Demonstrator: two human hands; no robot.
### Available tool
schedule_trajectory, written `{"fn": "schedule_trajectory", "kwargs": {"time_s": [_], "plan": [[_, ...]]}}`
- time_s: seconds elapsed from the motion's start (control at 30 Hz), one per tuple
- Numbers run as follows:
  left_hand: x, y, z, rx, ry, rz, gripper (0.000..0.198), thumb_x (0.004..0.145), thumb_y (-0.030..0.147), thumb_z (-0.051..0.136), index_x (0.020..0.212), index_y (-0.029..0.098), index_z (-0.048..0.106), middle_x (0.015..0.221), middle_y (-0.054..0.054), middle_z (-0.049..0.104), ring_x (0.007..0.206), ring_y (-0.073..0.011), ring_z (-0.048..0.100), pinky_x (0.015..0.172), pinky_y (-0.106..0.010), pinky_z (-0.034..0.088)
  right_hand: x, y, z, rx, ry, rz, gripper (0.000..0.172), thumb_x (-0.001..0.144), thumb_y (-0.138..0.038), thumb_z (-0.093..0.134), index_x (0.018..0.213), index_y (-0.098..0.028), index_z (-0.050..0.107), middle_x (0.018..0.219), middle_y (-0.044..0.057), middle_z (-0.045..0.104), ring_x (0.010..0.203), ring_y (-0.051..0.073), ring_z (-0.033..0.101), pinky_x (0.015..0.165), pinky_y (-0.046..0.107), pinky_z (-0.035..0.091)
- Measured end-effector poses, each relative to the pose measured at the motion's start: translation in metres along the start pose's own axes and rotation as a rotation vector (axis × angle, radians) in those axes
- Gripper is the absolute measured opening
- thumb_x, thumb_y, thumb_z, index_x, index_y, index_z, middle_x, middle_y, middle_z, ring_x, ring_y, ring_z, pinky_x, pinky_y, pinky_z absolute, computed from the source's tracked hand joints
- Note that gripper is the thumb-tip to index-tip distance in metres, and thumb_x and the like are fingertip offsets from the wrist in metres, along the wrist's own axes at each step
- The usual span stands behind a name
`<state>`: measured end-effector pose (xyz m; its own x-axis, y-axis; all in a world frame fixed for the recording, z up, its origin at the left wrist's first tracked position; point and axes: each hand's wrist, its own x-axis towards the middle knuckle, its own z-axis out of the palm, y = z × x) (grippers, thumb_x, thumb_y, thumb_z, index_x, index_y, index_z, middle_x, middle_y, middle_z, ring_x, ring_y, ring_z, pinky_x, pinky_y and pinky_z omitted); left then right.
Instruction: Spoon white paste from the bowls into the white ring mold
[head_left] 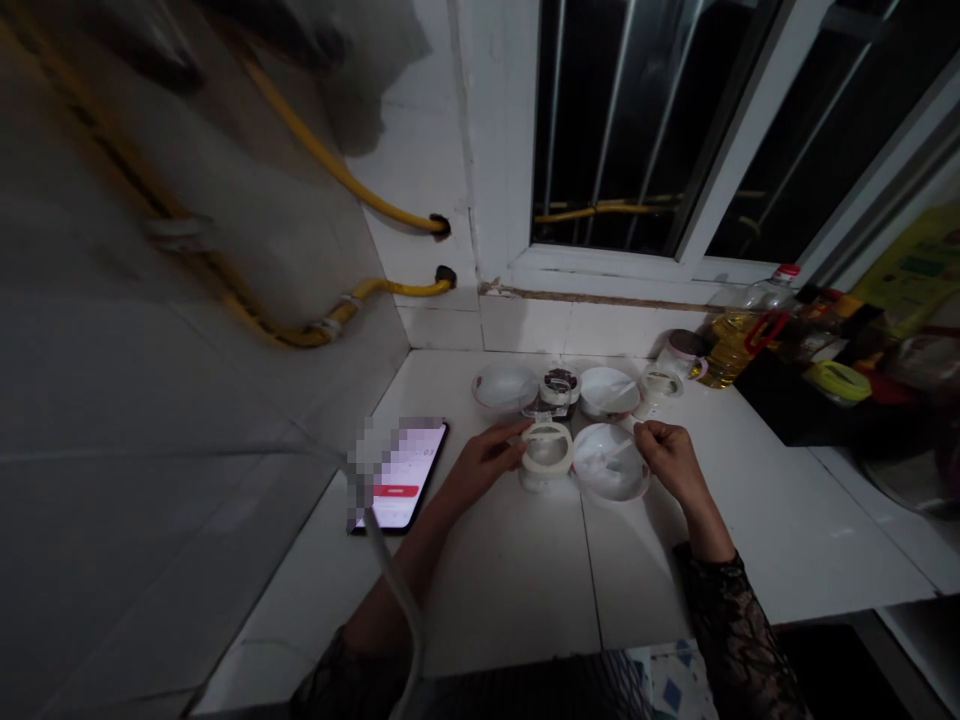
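My left hand (491, 462) has its thumb and fingers against the left side of a small seasoning jar (546, 478), whose clear flip lid stands raised. Just right of the jar sits a white bowl (619, 487) with a little white stuff in it. A pale spoon (621, 452) leans in that bowl, its handle reaching toward my right hand (666, 452). The fingers of that hand are pinched together on the handle's end at the bowl's right rim. Behind are two more bowls, one at left (504, 385) and one with a spoon (609, 390), with a dark-filled jar (559, 388) between them.
A lit phone (409, 475) lies left of my left arm, with a pale cable (397, 580) crossing in front. Another jar (661, 385), a lidded pot (681, 352), an oil bottle (731, 345) and a black box (787, 395) stand at the right. Yellow pipes (330, 165) run along the wall.
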<state>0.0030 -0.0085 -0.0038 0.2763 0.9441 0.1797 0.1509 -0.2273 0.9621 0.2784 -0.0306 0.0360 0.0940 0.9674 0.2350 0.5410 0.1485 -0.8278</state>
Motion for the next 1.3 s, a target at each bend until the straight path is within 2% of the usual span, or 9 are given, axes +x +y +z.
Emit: {"fn": "schedule_trajectory", "kwargs": {"time_s": [0.13, 0.27, 0.43, 0.63, 0.73, 0.93, 1.3], "plan": [[0.0, 0.001, 0.0, 0.001, -0.001, 0.003, 0.046, 0.08, 0.039, 0.06, 0.118, 0.015, 0.065, 0.103, -0.011, 0.068, 0.064, -0.0122, 0.058, 0.061, -0.026, 0.051, 0.0, 0.0, 0.003, -0.085, 0.028, 0.006, 0.04, 0.077, -0.045, 0.045, 0.047, -0.022, 0.034, 0.044, -0.004, 0.034, 0.043, 0.009, 0.034, 0.043, 0.023, 0.025], [0.0, 0.001, 0.0, -0.008, -0.005, 0.002, 0.047, 0.08, 0.04, 0.06, 0.119, 0.015, 0.065, 0.103, -0.011, 0.067, 0.064, -0.012, 0.058, 0.061, -0.026, 0.052, -0.001, 0.0, 0.004, -0.239, 0.025, -0.034, 0.039, 0.077, -0.045, 0.043, 0.047, -0.021, 0.035, 0.046, -0.003, 0.034, 0.045, 0.01, 0.035, 0.045, 0.023, 0.024], [0.0, 0.001, 0.0, 0.005, -0.012, 0.018, 0.046, 0.081, 0.04, 0.059, 0.118, 0.015, 0.065, 0.101, -0.01, 0.067, 0.064, -0.012, 0.059, 0.062, -0.026, 0.052, -0.002, -0.003, 0.003, -0.304, 0.039, -0.094, 0.038, 0.08, -0.042, 0.041, 0.049, -0.021, 0.036, 0.047, -0.002, 0.035, 0.046, 0.01, 0.035, 0.047, 0.023, 0.025], [0.0, 0.0, 0.001, 0.011, 0.006, 0.011, 0.045, 0.08, 0.04, 0.06, 0.117, 0.015, 0.066, 0.098, -0.009, 0.069, 0.064, -0.0124, 0.059, 0.06, -0.025, 0.052, -0.005, -0.002, 0.014, -0.317, -0.083, -0.21, 0.037, 0.082, -0.039, 0.04, 0.051, -0.02, 0.035, 0.047, -0.003, 0.034, 0.046, 0.009, 0.033, 0.048, 0.023, 0.023], [0.0, 0.001, 0.001, 0.006, 0.013, 0.003, 0.045, 0.079, 0.039, 0.061, 0.117, 0.016, 0.067, 0.101, -0.01, 0.068, 0.064, -0.0121, 0.059, 0.061, -0.026, 0.052, -0.003, 0.002, 0.016, -0.244, -0.079, -0.17, 0.038, 0.082, -0.042, 0.04, 0.051, -0.021, 0.033, 0.048, -0.003, 0.033, 0.047, 0.009, 0.032, 0.046, 0.022, 0.023], [0.0, 0.002, 0.001, -0.015, 0.0, 0.001, 0.045, 0.079, 0.039, 0.06, 0.117, 0.015, 0.066, 0.109, -0.012, 0.066, 0.065, -0.0123, 0.059, 0.062, -0.028, 0.053, 0.0, 0.002, 0.007, -0.144, 0.072, -0.047, 0.04, 0.08, -0.045, 0.043, 0.049, -0.021, 0.035, 0.046, -0.004, 0.031, 0.044, 0.009, 0.032, 0.044, 0.023, 0.023], [0.0, 0.003, 0.001, -0.017, -0.01, 0.03, 0.046, 0.079, 0.041, 0.06, 0.117, 0.015, 0.066, 0.108, -0.012, 0.068, 0.063, -0.0118, 0.058, 0.061, -0.026, 0.053, 0.006, 0.002, 0.004, 0.1, 0.155, 0.104, 0.039, 0.072, -0.048, 0.05, 0.045, -0.021, 0.039, 0.04, -0.005, 0.034, 0.039, 0.007, 0.029, 0.039, 0.023, 0.023]]}}
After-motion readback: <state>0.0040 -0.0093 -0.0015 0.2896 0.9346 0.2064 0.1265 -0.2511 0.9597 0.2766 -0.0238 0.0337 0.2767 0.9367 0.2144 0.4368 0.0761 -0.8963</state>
